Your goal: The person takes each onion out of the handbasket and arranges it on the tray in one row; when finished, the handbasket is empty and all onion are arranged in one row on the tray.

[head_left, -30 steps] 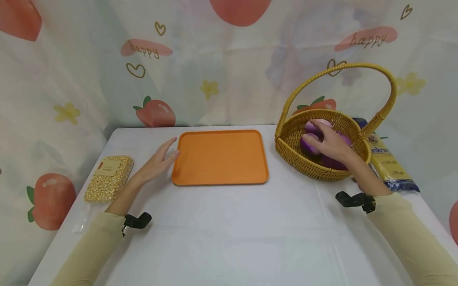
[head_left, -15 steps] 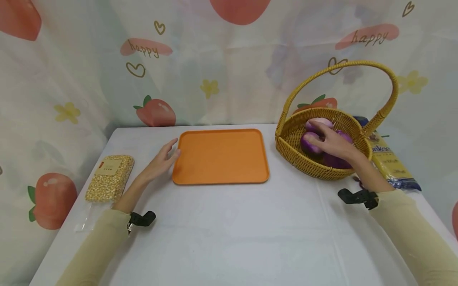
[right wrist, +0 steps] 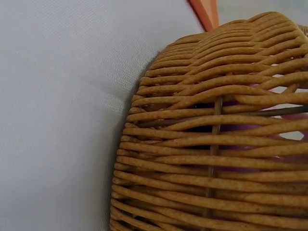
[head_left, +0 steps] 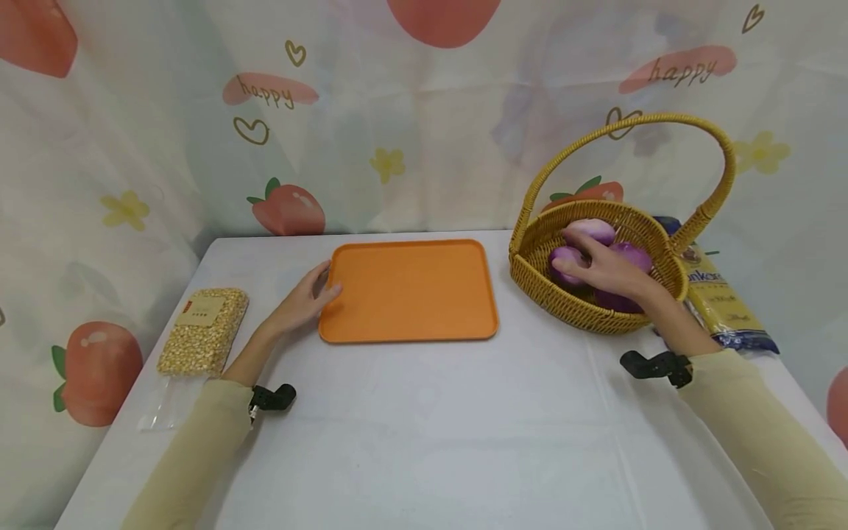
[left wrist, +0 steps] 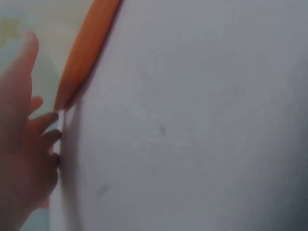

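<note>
My right hand (head_left: 612, 269) reaches into the wicker basket (head_left: 563, 313) at the right and grips a purple onion (head_left: 564, 278) between thumb and fingers. A paler onion (head_left: 592, 230) lies behind it, and more purple onion (head_left: 632, 256) shows by the hand, partly hidden. In the right wrist view the woven wall of the basket (right wrist: 211, 130) hides the hand. My left hand (head_left: 298, 302) is at the left edge of the orange tray (head_left: 411, 291), its thumb over the rim and its fingers along the outside. The left wrist view shows the thumb apart from the fingers.
A vacuum-packed bag of yellow kernels (head_left: 202, 331) lies at the table's left edge. Beside the basket, at right, is a yellow and blue packet (head_left: 722, 302). The basket's tall handle (head_left: 662, 119) arches overhead, and a printed curtain (head_left: 437, 147) hangs behind the white table (head_left: 424, 427).
My left hand has moved right, so its thumb now overlaps the tray's edge. The right hand has shifted slightly left in the basket, and the onion under it has moved left too.
</note>
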`<state>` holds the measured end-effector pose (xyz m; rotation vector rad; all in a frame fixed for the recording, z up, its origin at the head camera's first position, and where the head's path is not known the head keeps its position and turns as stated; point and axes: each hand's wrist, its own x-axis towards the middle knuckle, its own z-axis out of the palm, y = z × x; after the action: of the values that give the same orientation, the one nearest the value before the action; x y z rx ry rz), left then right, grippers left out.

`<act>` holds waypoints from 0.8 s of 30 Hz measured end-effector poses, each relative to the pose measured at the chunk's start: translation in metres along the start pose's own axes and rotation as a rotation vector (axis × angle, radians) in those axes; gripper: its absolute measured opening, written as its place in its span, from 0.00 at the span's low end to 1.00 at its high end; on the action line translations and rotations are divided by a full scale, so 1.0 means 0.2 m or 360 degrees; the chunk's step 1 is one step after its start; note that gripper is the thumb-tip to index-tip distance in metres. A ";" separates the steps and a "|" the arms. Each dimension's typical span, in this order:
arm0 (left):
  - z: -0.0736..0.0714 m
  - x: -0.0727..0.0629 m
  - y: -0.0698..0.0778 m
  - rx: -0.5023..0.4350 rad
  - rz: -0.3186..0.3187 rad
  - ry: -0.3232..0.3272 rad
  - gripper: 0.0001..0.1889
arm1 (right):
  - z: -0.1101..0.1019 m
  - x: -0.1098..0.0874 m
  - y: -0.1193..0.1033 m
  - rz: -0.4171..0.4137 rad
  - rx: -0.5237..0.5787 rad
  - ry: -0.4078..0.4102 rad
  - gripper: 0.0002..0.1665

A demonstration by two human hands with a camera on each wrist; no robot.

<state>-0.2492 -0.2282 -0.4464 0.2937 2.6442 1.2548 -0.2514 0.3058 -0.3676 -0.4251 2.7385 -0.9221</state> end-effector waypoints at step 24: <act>-0.03 -0.01 -0.09 0.0210 0.0122 -0.0134 0.47 | 0.08 0.03 0.02 -0.0003 -0.0062 -0.0037 0.48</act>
<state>-0.2505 -0.2446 -0.4558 0.4624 2.6707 1.0663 -0.2532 0.2968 -0.3837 -0.4422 2.7396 -0.8599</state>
